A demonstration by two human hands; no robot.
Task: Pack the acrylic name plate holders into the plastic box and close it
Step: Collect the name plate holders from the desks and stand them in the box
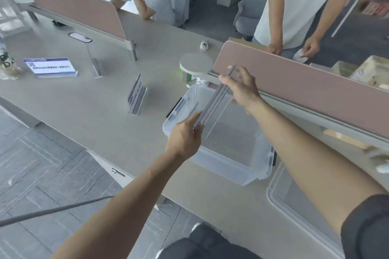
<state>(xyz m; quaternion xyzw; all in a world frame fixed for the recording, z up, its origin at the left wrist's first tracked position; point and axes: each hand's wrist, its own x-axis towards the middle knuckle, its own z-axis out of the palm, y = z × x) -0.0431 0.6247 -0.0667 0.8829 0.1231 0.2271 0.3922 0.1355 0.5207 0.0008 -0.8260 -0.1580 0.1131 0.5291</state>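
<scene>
Both my hands hold one acrylic name plate holder (214,104) edge-on and tilted above the clear plastic box (229,166). My left hand (185,136) grips its near end and my right hand (242,86) grips its far end. The box stands open on the desk, and I see nothing inside it. Its clear lid (299,212) lies flat on the desk to the right. Three more holders stand on the desk to the left: one with a printed sheet (50,67), one seen edge-on (97,67), and one standing at an angle (136,98).
A pink partition (305,75) runs behind the box and another (73,6) at the far left. A round grey stand (196,64) sits just beyond the box. One person sits across the desk and another stands behind the right partition. The desk edge runs diagonally below my left arm.
</scene>
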